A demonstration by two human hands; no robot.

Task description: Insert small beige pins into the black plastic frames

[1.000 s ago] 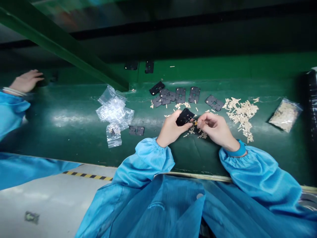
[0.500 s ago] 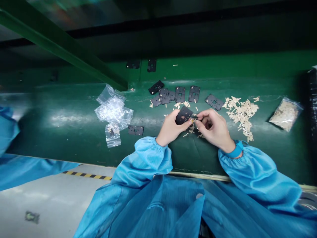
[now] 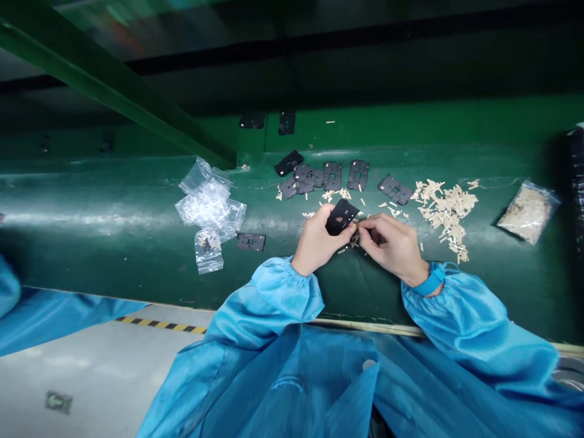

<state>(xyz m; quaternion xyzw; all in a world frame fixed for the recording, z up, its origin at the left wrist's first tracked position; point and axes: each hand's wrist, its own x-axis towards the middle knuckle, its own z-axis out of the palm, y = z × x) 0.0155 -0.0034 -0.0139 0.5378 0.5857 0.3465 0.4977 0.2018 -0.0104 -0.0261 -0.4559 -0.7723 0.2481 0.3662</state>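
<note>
My left hand (image 3: 317, 240) is closed on a small black plastic plate (image 3: 341, 216), tilted up over the green belt (image 3: 114, 231). My right hand (image 3: 390, 243) pinches a tiny pale clip against the plate's right edge; the clip is nearly hidden by my fingertips. Both hands meet just in front of several loose black plates (image 3: 319, 175) lying flat. A heap of pale clips (image 3: 444, 207) lies to the right of my right hand, with a few scattered under my hands.
Crumpled clear bags (image 3: 208, 210) lie left of my hands, with one black plate (image 3: 250, 241) beside them. A clear bag of pale clips (image 3: 527, 212) sits far right. A green beam (image 3: 114, 91) slants above. A co-worker's blue sleeve (image 3: 9, 292) shows at the left edge.
My right hand moved in closer to the plate and now presses at its edge. The co-worker's hand at the far left has pulled back out of view.
</note>
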